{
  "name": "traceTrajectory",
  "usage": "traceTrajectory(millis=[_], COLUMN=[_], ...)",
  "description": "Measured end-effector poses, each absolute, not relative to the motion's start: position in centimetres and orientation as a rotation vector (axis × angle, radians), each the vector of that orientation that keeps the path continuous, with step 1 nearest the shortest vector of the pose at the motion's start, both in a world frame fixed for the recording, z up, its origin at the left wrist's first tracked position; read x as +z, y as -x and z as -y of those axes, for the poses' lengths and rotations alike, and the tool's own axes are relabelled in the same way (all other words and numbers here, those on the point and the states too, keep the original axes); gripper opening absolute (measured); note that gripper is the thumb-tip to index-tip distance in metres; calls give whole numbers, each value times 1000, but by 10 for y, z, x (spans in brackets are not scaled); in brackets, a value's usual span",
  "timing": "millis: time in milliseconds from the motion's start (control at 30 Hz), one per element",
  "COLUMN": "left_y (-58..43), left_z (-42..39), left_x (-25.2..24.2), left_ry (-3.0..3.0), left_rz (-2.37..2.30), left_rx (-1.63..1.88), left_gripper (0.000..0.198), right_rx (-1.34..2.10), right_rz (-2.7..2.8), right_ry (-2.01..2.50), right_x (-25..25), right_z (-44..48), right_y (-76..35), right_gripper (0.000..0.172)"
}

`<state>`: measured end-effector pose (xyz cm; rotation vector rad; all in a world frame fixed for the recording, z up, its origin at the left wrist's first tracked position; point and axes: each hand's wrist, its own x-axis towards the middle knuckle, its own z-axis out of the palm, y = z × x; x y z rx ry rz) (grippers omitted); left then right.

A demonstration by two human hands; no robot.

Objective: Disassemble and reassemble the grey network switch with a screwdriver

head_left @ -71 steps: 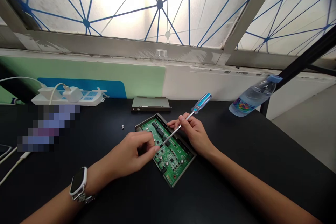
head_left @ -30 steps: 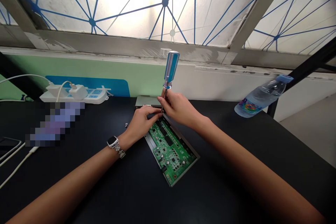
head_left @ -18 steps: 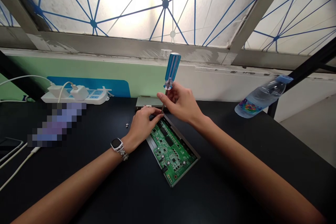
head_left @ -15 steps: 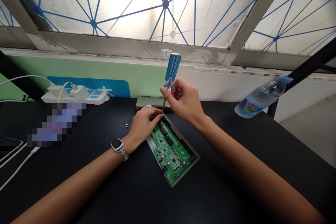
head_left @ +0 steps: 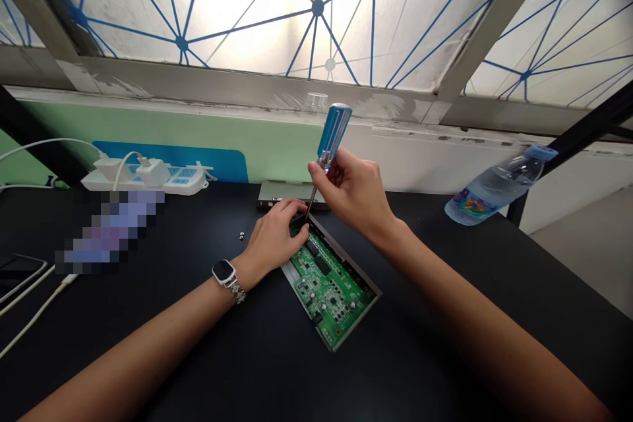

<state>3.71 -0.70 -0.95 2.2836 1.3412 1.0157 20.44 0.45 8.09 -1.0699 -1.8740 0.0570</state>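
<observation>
A green circuit board (head_left: 330,286) lies in a grey metal tray on the black table (head_left: 445,316). My right hand (head_left: 355,192) grips a blue-handled screwdriver (head_left: 332,133) just below the handle and holds it almost upright, its tip down at the board's far corner. My left hand (head_left: 275,235) rests on that same far corner with its fingers curled beside the screwdriver tip; what they pinch, if anything, is hidden. A watch sits on my left wrist.
A small loose screw (head_left: 242,235) lies left of the board. A grey metal cover (head_left: 281,194) lies behind it by the wall. A white power strip (head_left: 148,178) with plugs and cables sits far left. A water bottle (head_left: 494,186) lies at the right edge.
The screwdriver went from lying slanted across the board to standing upright at its far corner. My left hand moved up to that corner. My right hand slid up the shaft toward the handle.
</observation>
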Motion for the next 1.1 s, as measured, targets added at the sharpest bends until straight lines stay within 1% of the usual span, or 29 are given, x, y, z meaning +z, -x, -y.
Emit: traceTrajectory(millis=[267, 433, 833, 933, 1100], left_y=[-31, -26, -23, -23, -20], left_z=[-2, -4, -11, -12, -13], left_x=[-18, -18, -18, -19, -20], left_ry=[-2335, -2326, -2348, -2350, -2348], left_rz=[-1251, -1174, -1155, -1144, -1128], left_rx=[983, 953, 912, 908, 887], left_gripper=[31, 44, 40, 39, 35], right_rx=[147, 182, 222, 346, 660], right_rz=[1926, 1976, 2063, 2074, 2036], right_ry=[1008, 978, 874, 845, 828], right_x=[81, 83, 79, 78, 82], right_z=[-8, -9, -14, -15, -19], right_y=[-210, -215, -220, -221, -227], right_gripper=[27, 26, 25, 24, 28])
